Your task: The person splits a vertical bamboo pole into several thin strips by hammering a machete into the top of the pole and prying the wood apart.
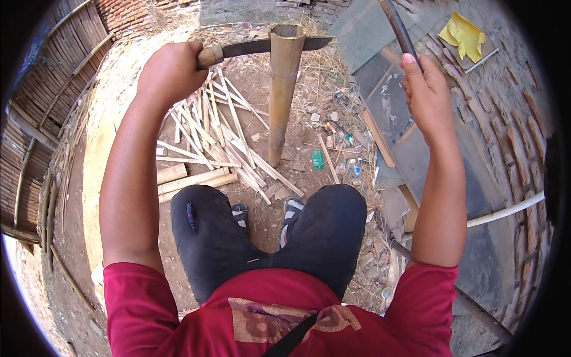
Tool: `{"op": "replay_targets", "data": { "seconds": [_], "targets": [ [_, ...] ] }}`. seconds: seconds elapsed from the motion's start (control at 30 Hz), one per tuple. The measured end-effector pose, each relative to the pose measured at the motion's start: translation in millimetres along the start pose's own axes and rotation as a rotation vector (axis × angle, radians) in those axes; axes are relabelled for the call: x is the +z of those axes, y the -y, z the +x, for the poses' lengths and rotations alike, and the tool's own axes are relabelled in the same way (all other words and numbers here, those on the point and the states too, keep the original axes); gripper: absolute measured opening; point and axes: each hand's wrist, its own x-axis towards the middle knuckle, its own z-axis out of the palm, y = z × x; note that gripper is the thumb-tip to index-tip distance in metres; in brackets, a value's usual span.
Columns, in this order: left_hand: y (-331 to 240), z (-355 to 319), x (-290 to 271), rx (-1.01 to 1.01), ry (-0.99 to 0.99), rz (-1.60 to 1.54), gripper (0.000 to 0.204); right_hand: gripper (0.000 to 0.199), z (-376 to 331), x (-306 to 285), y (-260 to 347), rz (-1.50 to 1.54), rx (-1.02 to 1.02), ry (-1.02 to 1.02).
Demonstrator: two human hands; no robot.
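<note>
"Bamboo, yellowish-brown and hollow: where is that tube (284, 95) standing?"

"Upright on the ground (253, 83), ahead of the feet (291, 213) and between the two forearms, with thin wooden strips (205, 122) lying to its left and dark panels (389, 104) lying along the ground's right edge."

"What is each hand doing?"

"The left hand (172, 71) is wrapping tightly round the wooden handle (209, 56) of a long blade (247, 47), which is running roughly level past the tube, just under its top rim. The right hand (427, 92) is gripping a dark rod (398, 27), holding it well apart from the blade."

"Is the blade biting into the tube?"

"Nobody is telling from this view; the tube is hiding the blade's middle, while the tip is showing on the right."

"Which step, then?"

"Setting the blade at the tube's upper end, seemingly, with the rod serving as striker."

"And the next move?"

"Probably it is calling for a steady left hand and a well-aimed stroke near the tip."
</note>
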Motion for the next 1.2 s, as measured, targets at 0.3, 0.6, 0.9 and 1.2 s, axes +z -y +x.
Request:
{"op": "replay_targets", "data": {
  "seconds": [0.3, 0.6, 0.9, 1.2],
  "targets": [
    [-1.9, -0.9, 2.0, 0.001, -0.002, 0.030, 0.022, 0.046, -6.6, 13.3, -13.6, -0.095, -0.011, 0.085],
    [-4.7, -1.2, -1.0, -0.022, 0.008, 0.033, 0.021, 0.045, -16.0, 46.5, -27.6, -0.145, -0.086, 0.102],
    [-6.1, 1.7, -2.5, -0.019, -0.003, 0.033, 0.020, 0.045, -26.3, 51.2, -28.5, -0.149, -0.073, 0.185],
    [-9.3, 2.2, -5.1, -0.023, -0.001, 0.031, 0.019, 0.044, -17.0, 42.3, -26.0, -0.167, -0.078, 0.024]
  ]
}}
